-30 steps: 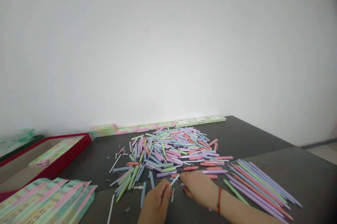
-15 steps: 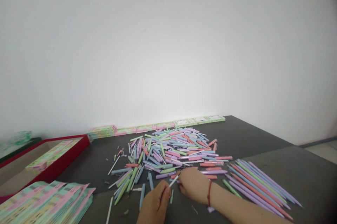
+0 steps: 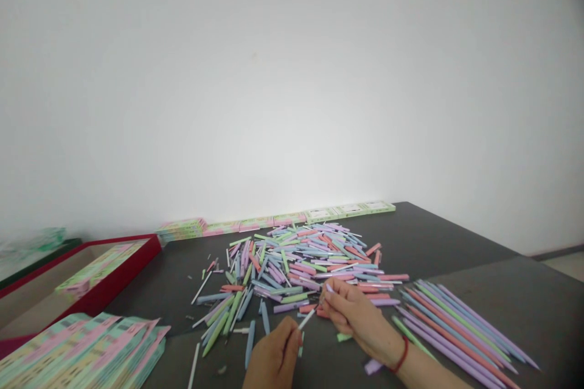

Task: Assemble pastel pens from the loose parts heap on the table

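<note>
While the left hand (image 3: 275,353) grips a thin white stick (image 3: 307,318) between thumb and fingers, its far end slanting up toward the other hand, the right hand (image 3: 353,316) pinches a small pale purple piece (image 3: 329,288) in its fingertips; exactly what that piece is, its size hides. Both hands are above the near part of the dark desk (image 3: 456,237), just in front of a broad, jumbled heap of pastel pen parts (image 3: 310,258), which blocks the way straight ahead. Close under the hands lie strays: a green piece (image 3: 344,337) beside the right palm, a purple piece (image 3: 373,367) near the red wrist cord (image 3: 402,355), and a blue barrel (image 3: 250,343) just left of the left hand. Another white stick (image 3: 194,364) lies farther left. A bundle of long pens (image 3: 460,328) takes up the desk to the right of the right forearm. On the left, fanned printed packs (image 3: 82,352) fill the near corner, with a red-walled box (image 3: 123,276) behind them. Flat cartons (image 3: 287,219) line the wall beyond the heap.
</note>
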Demonstrator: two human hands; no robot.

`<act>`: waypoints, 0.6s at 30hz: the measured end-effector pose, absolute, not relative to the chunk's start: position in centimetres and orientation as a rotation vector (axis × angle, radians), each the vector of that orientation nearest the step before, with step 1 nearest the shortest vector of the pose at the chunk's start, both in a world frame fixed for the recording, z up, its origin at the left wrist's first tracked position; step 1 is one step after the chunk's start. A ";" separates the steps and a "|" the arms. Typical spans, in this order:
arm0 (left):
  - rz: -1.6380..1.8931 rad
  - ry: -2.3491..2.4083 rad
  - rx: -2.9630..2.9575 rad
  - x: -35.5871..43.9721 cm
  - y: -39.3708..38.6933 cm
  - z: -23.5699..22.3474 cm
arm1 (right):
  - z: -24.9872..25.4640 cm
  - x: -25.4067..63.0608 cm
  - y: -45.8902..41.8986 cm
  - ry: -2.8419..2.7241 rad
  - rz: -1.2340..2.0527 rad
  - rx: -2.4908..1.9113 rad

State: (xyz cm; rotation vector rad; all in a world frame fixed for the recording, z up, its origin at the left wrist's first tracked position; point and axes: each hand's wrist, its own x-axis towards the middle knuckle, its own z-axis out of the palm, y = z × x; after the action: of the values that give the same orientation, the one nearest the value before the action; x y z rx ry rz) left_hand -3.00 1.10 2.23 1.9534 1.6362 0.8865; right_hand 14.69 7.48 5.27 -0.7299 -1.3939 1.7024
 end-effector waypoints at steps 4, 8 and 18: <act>0.920 1.626 1.958 -3.2 1.4 1.5 | 5.2 14.4 7.4 -1.364 1.673 -0.719; 0.931 1.620 1.962 -3.2 1.4 1.4 | 5.1 14.6 7.5 -1.303 1.634 -0.707; 0.868 1.602 1.988 -3.2 1.2 2.0 | 4.5 14.0 6.9 -1.424 1.648 -0.705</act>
State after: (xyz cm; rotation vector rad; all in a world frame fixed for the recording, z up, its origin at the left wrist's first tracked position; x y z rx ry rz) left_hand -3.20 1.17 2.02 1.9878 1.6016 0.8680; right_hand 13.97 6.93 4.52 -0.7050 -1.4236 1.6485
